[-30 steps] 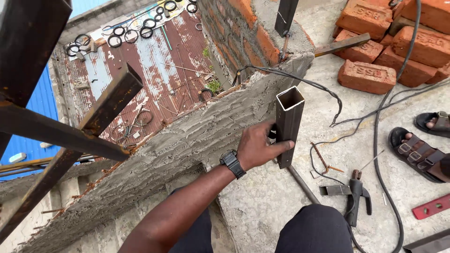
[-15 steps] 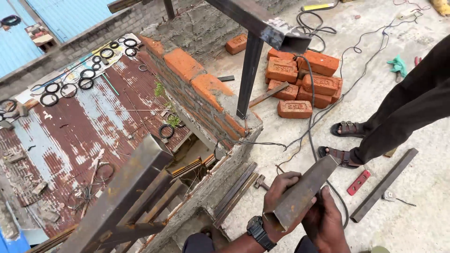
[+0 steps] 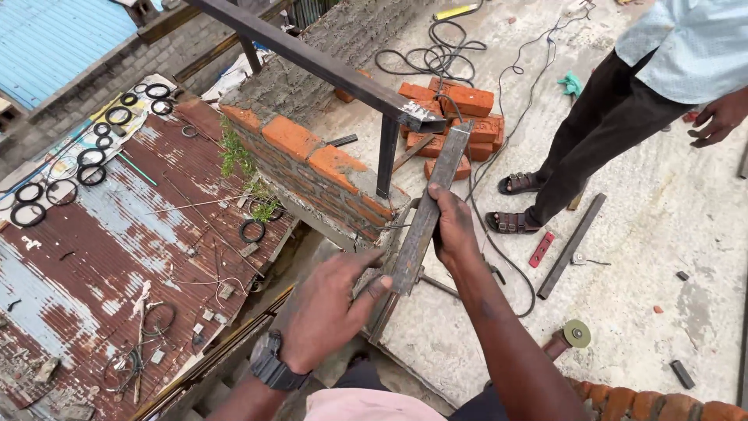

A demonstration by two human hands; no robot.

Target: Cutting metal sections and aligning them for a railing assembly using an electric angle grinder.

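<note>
A rusty square steel tube slants from my hands up toward the end of a dark steel rail. My left hand, with a black watch on its wrist, presses its fingers and thumb on the tube's lower end. Higher up, my right hand wraps around the tube's middle. The tube's upper end sits just below the rail's cut end, next to a short dark upright post standing on a brick wall.
Another person in dark trousers and sandals stands at the right. On the concrete floor lie red bricks, black cables, a flat steel bar and a grinder disc. A rusty sheet roof with rubber rings lies far below on the left.
My view swung along the wall. The tube went from upright in one hand to slanted in both hands, its top now raised to the rail's end.
</note>
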